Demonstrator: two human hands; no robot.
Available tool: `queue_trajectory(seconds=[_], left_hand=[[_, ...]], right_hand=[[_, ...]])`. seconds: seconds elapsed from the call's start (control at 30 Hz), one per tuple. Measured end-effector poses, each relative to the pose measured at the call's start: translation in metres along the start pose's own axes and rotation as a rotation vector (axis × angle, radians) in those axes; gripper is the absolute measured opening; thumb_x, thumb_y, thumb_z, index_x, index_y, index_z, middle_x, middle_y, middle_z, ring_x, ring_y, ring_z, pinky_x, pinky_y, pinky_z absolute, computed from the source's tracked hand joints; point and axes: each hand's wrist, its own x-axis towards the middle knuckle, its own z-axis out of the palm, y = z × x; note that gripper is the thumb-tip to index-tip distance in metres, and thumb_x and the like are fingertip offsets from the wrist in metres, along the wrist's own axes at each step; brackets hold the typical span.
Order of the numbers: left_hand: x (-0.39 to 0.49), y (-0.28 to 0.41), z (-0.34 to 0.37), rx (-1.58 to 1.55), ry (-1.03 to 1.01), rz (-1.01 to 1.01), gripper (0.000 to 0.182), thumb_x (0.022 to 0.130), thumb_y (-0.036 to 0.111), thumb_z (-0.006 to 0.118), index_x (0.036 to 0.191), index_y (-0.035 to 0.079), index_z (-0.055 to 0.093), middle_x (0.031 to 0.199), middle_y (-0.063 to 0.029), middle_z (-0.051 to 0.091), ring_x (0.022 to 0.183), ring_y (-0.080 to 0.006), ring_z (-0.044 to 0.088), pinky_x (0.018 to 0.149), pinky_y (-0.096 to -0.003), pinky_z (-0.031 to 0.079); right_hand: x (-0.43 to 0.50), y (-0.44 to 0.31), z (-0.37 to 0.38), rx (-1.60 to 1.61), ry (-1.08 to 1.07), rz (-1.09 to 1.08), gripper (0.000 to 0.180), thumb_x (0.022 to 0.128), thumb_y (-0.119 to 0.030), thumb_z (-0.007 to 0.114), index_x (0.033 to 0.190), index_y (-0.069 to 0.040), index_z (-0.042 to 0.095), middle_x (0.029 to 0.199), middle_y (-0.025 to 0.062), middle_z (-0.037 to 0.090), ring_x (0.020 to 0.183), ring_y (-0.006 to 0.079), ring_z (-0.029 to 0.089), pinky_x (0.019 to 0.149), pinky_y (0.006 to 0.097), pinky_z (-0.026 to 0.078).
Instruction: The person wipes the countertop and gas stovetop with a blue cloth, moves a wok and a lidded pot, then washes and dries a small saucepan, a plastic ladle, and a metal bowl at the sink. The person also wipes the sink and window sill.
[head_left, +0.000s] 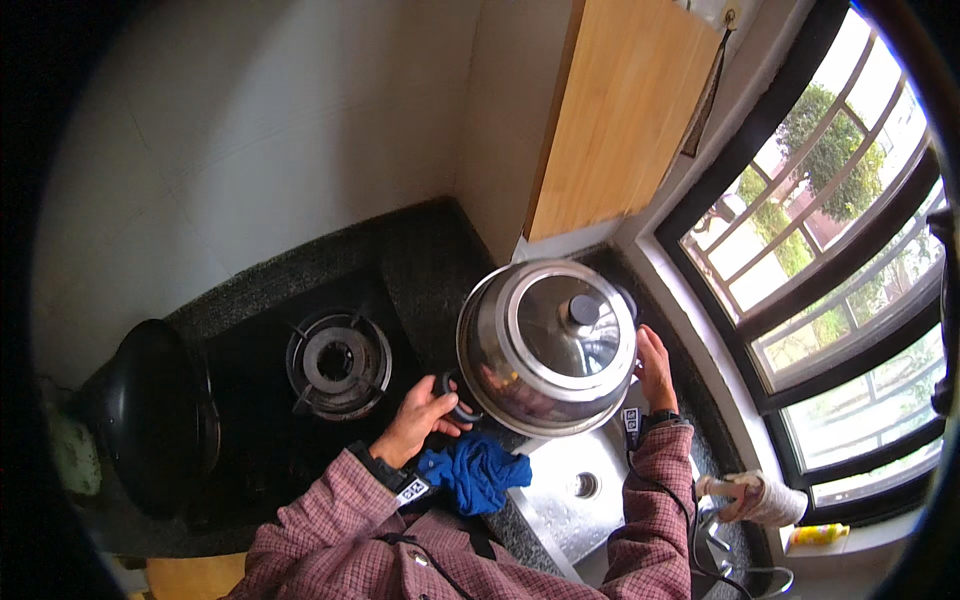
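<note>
A large stainless steel pot (491, 341) with a domed top sits between the gas hob and the sink. Its glass-windowed lid (540, 315) carries a black knob (583, 309). My left hand (420, 416) has its fingers around a black side handle (448, 388) at the pot's left. On the opposite side, my right hand (654, 367) grips the pot near its rim, with the fingertips partly hidden by it. Whether the pot rests on the counter or is raised, I cannot tell. A crumpled blue cloth (480, 474) lies just below my left hand.
A gas burner (337, 364) is on the black hob, with a black wok (154, 420) at far left. The steel sink (551, 480) extends beneath the pot. A wooden board (622, 112) stands against the wall beside the barred window (810, 195). A yellow bottle (817, 534) lies on the sill.
</note>
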Motion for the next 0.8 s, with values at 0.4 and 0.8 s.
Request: queue_trajectory(seconds=[0.4,0.8], left_hand=[[0.000,0.000,0.003,0.024,0.057,-0.004,0.028,0.096,0.018,0.054,0.116,0.002,0.045,0.096,-0.0144,0.065,0.078,-0.0232,0.069,0.064,-0.0283,0.057],[0.001,0.003,0.005,0.073,0.013,0.041,0.026,0.096,0.027,0.054,0.111,0.006,0.049,0.090,-0.0089,0.065,0.072,-0.0171,0.066,0.058,-0.0251,0.055]], right_hand=[[0.051,-0.011,-0.001,0.253,-0.235,-0.049,0.070,0.087,-0.023,0.064,0.146,-0.004,0.031,0.125,0.0102,0.055,0.109,0.0209,0.056,0.085,0.0371,0.049],[0.014,-0.008,-0.023,0.220,-0.248,-0.273,0.037,0.083,-0.004,0.057,0.120,0.000,0.055,0.106,0.0052,0.063,0.085,0.0136,0.059,0.071,0.0238,0.047]])
